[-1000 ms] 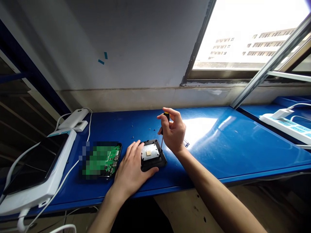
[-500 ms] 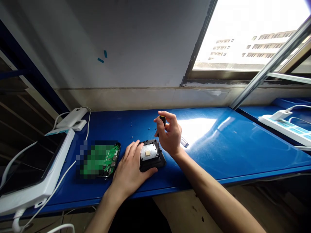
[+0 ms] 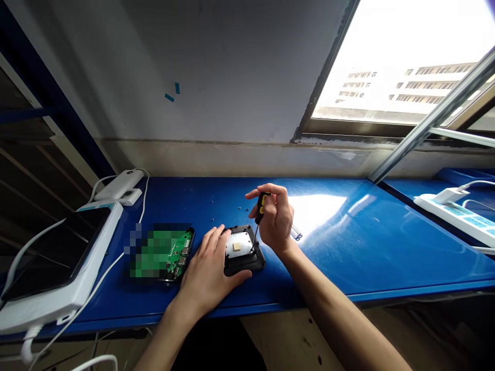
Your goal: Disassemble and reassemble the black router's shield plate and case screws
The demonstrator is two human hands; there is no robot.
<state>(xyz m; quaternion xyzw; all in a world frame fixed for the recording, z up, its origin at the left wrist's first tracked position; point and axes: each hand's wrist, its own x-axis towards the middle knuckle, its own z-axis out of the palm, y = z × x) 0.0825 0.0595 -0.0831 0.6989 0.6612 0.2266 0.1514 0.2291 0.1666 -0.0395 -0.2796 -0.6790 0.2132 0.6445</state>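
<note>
- Right of the green circuit board [image 3: 180, 252] lies one black rectangular plastic housing [image 3: 247, 264], steadied by left hand [image 3: 206, 263], thumb wide.
- Right hand [image 3: 276, 219] grips black-yellow screwdriver [image 3: 262, 207].
- Housing seems light, stiff, perhaps slippery; best held by rim.

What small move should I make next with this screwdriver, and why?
Perhaps give the screwdriver a small turn: its tip appears to be at the edge of the silver plate, your right hand grips its handle, and your left hand rests on the black casing.
</note>
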